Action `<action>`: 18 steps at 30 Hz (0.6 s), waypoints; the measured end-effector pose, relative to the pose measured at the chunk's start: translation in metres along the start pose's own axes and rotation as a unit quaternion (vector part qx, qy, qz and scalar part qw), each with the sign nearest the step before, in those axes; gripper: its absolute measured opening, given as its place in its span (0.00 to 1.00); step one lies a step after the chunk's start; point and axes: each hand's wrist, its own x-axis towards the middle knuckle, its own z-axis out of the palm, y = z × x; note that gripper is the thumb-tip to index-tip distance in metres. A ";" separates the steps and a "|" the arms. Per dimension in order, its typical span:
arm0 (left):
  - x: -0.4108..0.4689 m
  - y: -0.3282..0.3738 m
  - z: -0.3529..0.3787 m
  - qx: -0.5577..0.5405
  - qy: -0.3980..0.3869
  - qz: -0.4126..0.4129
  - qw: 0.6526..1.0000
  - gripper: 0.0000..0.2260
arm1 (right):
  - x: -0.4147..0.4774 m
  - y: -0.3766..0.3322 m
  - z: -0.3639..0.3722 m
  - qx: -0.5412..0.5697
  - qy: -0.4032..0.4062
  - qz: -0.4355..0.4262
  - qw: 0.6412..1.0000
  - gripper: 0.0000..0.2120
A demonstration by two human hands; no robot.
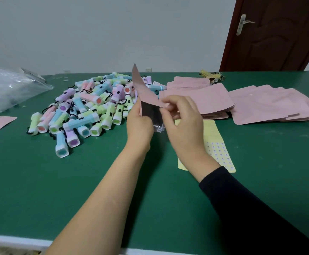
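**Pouch mouth being parted, ready for filling**

Head view: you hold one pink pouch [146, 94] on edge above the green table [58, 190], just toward twelve o'clock from the middle of the frame. Your left hand [139, 126] grips its near lower edge, with the fingers curled round it behind the back of the hand. Your right hand [183, 122] pinches the pink front wall between thumb and fingertips and draws it toward three o'clock, so a dark face shows between your hands.

This looks like the opening step. Whether anything is inside the pouch cannot be told.

From your hands, the pile of flashlights [87, 107] lies at ten o'clock. The stacks of flat pouches [214, 103] are at two o'clock, and a yellow sticker sheet [218, 153] sits at five o'clock, partly under your right wrist.

The next move calls for one hand to hold the mouth wide while the other lets go and reaches to ten o'clock for a single flashlight, cord included.
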 end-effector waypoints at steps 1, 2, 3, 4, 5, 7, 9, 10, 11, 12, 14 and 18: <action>0.001 -0.001 -0.002 -0.014 0.000 0.001 1.000 0.21 | -0.002 -0.005 0.001 0.015 0.002 -0.021 1.000 0.07; 0.001 -0.001 -0.003 -0.020 0.001 0.007 1.000 0.19 | -0.003 -0.008 0.002 0.030 -0.008 -0.023 0.999 0.06; -0.001 -0.001 -0.004 -0.018 0.001 0.015 1.000 0.19 | -0.004 -0.011 0.002 0.035 -0.028 -0.014 0.999 0.06; -0.001 0.000 -0.004 -0.008 0.003 0.023 1.000 0.18 | -0.006 -0.013 0.003 0.028 -0.059 0.003 0.998 0.08; -0.003 0.001 -0.003 0.009 0.001 0.032 0.999 0.20 | -0.007 -0.013 0.003 0.013 -0.098 0.025 0.995 0.10; -0.005 0.001 -0.001 0.051 -0.015 0.051 0.997 0.26 | -0.007 -0.009 0.004 -0.001 -0.168 0.081 0.982 0.11; -0.008 0.002 0.001 0.087 -0.032 0.065 0.994 0.31 | -0.003 -0.005 0.003 0.050 -0.197 0.157 0.967 0.11; -0.010 0.005 0.003 0.100 -0.047 0.077 0.991 0.33 | -0.001 -0.004 0.002 0.090 -0.198 0.191 0.957 0.10; -0.011 0.004 0.005 0.112 -0.059 0.096 0.987 0.34 | -0.001 -0.004 0.003 0.129 -0.193 0.217 0.948 0.10; -0.011 0.000 0.008 0.106 -0.068 0.111 0.986 0.32 | -0.001 -0.004 0.003 0.164 -0.188 0.236 0.939 0.10; -0.016 -0.001 0.016 0.139 -0.080 0.135 0.978 0.17 | 0.000 -0.002 0.005 0.204 -0.169 0.260 0.929 0.17; -0.030 -0.002 0.023 0.174 -0.124 0.119 0.970 0.25 | 0.005 0.006 0.001 0.177 -0.088 0.328 0.924 0.12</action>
